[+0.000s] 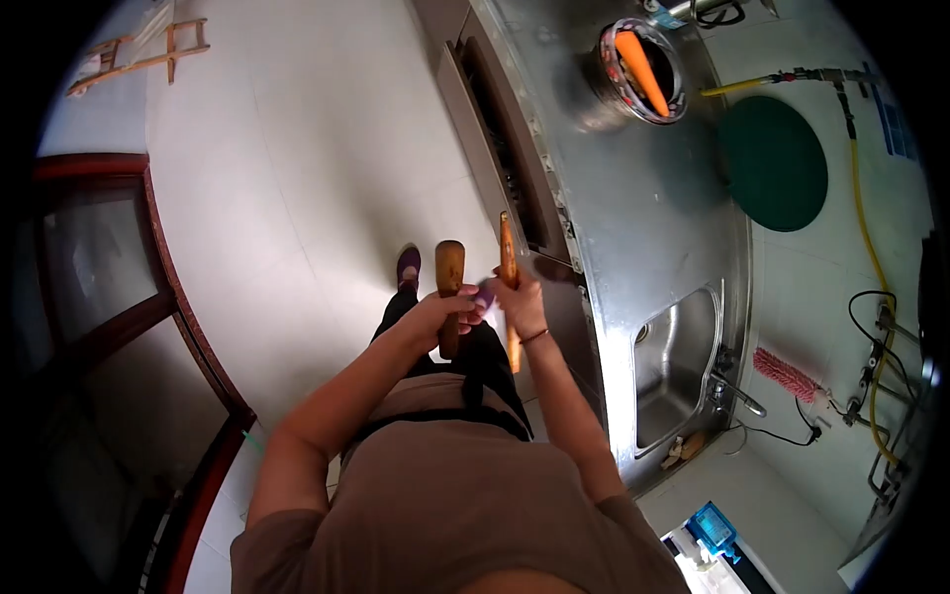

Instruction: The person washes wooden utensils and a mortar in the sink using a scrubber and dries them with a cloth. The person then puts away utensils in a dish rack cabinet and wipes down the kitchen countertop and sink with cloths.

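Both hands are busy, and I see them just beside each other, with a small gap between! On my feed the left hand [442, 315] is wrapped round the middle of a thick brown wooden stick with a rounded top [449, 259]. Over in the right hand [521, 305], fingers closed about its middle, there's a slimmer orange-brown wooden stick [507, 243]. Both sticks are in the air, in front of the body, near the front edge of a long grey stainless-steel counter [633, 198]. Below that edge, a brown drawer [473, 148] stands open. Up at the counter's far end I spot a round bowl with a patterned rim [612, 84], an orange tapered piece [641, 71] lying across it. A dark green disc [777, 163] stands at the back edge.
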Motion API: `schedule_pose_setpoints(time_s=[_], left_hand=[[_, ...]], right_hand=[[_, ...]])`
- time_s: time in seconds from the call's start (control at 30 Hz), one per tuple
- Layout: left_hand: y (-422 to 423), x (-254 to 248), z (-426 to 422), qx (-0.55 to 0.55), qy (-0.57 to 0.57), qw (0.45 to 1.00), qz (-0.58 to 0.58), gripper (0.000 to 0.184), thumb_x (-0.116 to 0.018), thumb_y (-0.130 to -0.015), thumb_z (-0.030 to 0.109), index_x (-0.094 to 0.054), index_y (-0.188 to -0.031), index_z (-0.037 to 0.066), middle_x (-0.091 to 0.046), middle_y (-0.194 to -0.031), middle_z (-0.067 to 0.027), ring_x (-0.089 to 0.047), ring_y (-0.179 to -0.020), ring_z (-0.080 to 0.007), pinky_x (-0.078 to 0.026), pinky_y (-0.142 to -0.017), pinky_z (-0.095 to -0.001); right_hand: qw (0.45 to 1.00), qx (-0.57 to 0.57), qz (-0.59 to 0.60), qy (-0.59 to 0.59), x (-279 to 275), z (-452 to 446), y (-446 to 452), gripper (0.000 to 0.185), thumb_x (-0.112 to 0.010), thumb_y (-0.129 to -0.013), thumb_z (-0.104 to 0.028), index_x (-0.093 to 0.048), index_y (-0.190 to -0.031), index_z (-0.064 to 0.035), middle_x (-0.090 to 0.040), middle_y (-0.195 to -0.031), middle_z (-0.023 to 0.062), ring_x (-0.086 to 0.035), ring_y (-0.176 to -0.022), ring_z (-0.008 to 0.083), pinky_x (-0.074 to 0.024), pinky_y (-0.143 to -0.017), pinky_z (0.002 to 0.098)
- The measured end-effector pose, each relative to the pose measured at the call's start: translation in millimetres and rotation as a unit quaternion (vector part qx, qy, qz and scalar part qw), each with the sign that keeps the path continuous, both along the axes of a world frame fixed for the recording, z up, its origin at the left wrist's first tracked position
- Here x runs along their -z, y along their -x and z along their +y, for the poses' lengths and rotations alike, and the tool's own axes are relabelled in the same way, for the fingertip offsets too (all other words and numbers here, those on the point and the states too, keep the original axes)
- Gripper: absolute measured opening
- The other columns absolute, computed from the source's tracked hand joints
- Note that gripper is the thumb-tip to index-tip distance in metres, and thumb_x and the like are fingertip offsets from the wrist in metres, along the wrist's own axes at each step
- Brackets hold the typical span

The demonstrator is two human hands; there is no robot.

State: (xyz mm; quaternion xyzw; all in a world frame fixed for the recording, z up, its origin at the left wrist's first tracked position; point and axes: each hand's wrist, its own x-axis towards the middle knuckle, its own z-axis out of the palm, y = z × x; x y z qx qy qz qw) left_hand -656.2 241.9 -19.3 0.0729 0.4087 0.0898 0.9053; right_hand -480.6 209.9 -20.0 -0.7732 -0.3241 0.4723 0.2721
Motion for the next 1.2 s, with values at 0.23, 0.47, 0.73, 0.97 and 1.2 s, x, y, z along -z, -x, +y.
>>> schedule_pose_setpoints(time_s=[0.23,0.47,0.73,0.97,1.2], left_hand=[[14.7,22.0,30.5,-0.076,-0.002,0.994,0.073,0.038,-0.064,-0.077,0.020,-0.052,-0.111,0.008,-0.057,-0.095,-0.0025,-0.054,-0.085,-0.0142,-0.045,-0.073,-0.0337],[10.0,54.0,47.6,-0.152,0.038,0.986,0.050,0.024,-0.054,-0.085,0.013,-0.052,-0.105,0.000,-0.058,-0.095,-0.0104,-0.058,-0.086,-0.0212,-0.047,-0.078,-0.0346],[35.3,26.6,75.1,-0.208,0.060,0.974,0.071,0.036,-0.056,-0.084,0.015,-0.046,-0.117,0.002,-0.056,-0.104,-0.0176,-0.054,-0.103,-0.0319,-0.042,-0.092,-0.0434],[48.1,27.1,80.9,-0.224,0.101,0.961,0.125,0.032,-0.059,-0.083,0.014,-0.047,-0.111,0.005,-0.056,-0.100,-0.0175,-0.053,-0.100,-0.0333,-0.041,-0.094,-0.0445],[40.8,40.6,109.3,-0.122,0.116,0.978,0.126,0.029,-0.059,-0.083,0.014,-0.047,-0.109,0.007,-0.056,-0.099,-0.0147,-0.054,-0.098,-0.0310,-0.043,-0.089,-0.0434]], right_hand=[[0.987,-0.142,-0.068,0.028,49.0,23.2,-5.7,0.054,-0.053,-0.069,-0.011,-0.040,-0.121,-0.0005,-0.047,-0.111,0.0261,-0.047,-0.104,0.0410,-0.0414,-0.087,0.0439],[0.976,-0.156,0.122,-0.090,50.2,53.9,42.2,0.041,-0.049,-0.082,-0.003,-0.044,-0.123,-0.0039,-0.046,-0.120,0.0140,-0.051,-0.105,0.0275,-0.0392,-0.094,0.0395],[0.657,0.401,0.608,-0.195,187.1,45.1,-110.4,0.026,-0.050,-0.087,-0.025,-0.059,-0.105,-0.0089,-0.062,-0.106,0.0060,-0.056,-0.104,0.0228,-0.0410,-0.093,0.0424],[0.539,0.461,0.607,-0.359,193.8,50.9,-120.0,0.021,-0.058,-0.078,-0.004,-0.061,-0.098,0.0004,-0.064,-0.101,0.0152,-0.060,-0.096,0.0296,-0.0444,-0.091,0.0476],[0.478,0.586,0.537,-0.374,193.0,62.8,-118.0,0.024,-0.052,-0.085,-0.015,-0.059,-0.098,0.0040,-0.063,-0.097,0.0178,-0.060,-0.089,0.0324,-0.0457,-0.089,0.0496]])
